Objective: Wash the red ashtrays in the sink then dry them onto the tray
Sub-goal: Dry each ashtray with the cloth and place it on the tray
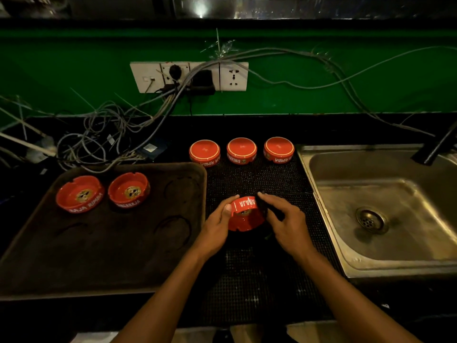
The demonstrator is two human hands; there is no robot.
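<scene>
My left hand (220, 216) grips the ashtray (244, 215) by its left rim, holding it tilted over the black mat (259, 179) between tray (99, 256) and sink (385, 209). My right hand (284, 216) pinches a dark item, probably a cloth (262, 206), against the right rim; I cannot identify it for certain. The step in hand is judged to be drying. Procedure: rotate the ashtray against the cloth, cover wall, notches and base, keep the left grip firm since glaze may be slick. Then set it upright on the tray beside the two (103, 193) already there. Three more (241, 151) wait inverted on the mat.
</scene>
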